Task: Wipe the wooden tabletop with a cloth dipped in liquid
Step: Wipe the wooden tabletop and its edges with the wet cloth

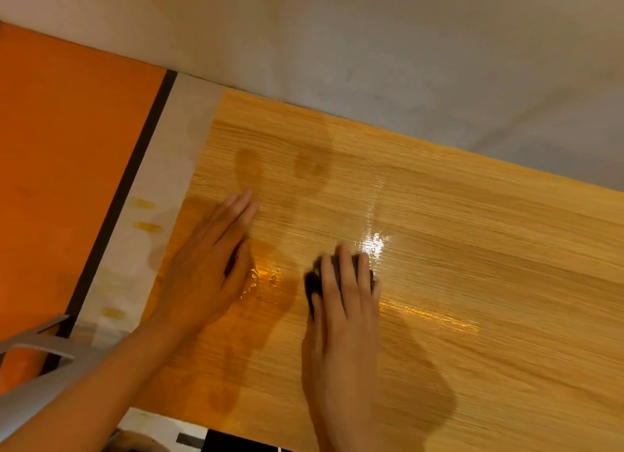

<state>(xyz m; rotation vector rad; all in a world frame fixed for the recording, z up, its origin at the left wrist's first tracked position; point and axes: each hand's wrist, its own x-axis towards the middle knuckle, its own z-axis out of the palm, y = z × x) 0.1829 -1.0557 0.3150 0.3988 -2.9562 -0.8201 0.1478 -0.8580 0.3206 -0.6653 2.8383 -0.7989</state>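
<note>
The wooden tabletop (456, 249) fills the middle and right of the view, its grain running left to right. Wet, shiny streaks lie on it between and to the right of my hands. My right hand (344, 303) presses flat on a small dark cloth (312, 281), which shows only at its left edge and past my fingertips. My left hand (209, 269) lies flat on the wood near the table's left edge, fingers together and holding nothing. Darker damp patches mark the wood above and below my left hand.
A pale floor strip (158, 188) with yellowish spots runs along the table's left edge, next to a dark line and an orange surface (67, 147). A grey wall (371, 46) borders the far edge. A grey curved object (40, 347) sits at lower left.
</note>
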